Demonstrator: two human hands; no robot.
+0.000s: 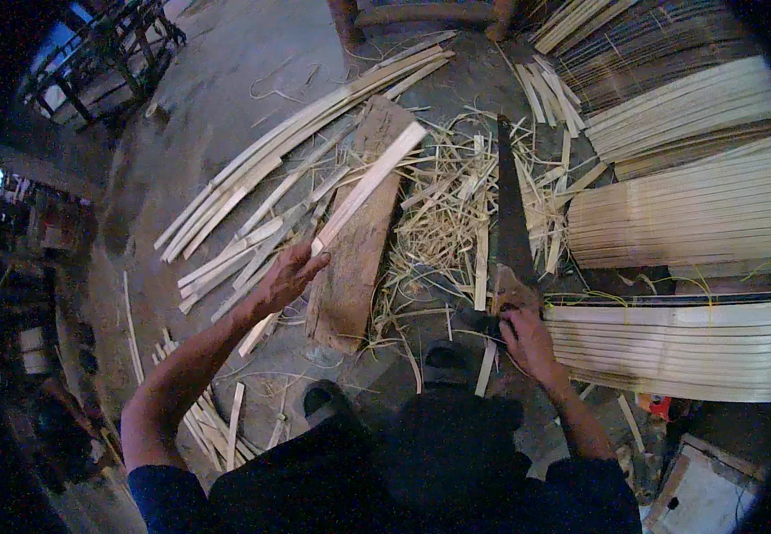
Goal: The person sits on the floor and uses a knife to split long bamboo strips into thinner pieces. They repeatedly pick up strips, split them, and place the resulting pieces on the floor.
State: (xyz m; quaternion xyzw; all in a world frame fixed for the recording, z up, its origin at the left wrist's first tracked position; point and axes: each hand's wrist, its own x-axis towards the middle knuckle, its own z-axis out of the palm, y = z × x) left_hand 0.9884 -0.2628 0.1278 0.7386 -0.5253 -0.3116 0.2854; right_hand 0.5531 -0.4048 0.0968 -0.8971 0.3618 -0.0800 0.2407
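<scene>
My left hand (289,278) is closed around the near end of a flat, pale bamboo slat (372,187). The slat points away to the right, above a thick worn wooden board (350,285). A hand saw with a dark blade (512,200) and a wooden handle (515,289) lies over the shavings to the right. At the near end of that handle, my right hand (530,343) has its fingers curled in. A small dark thing (482,320) sits beside those fingers; whether they grip it or the saw handle is unclear.
Bamboo shavings (443,209) heap between board and saw. Long split strips (288,133) lie at the far left, shorter ones (212,427) at the near left. Slatted bamboo panels (688,209) stack along the right. A wooden stool (426,16) stands at the far edge.
</scene>
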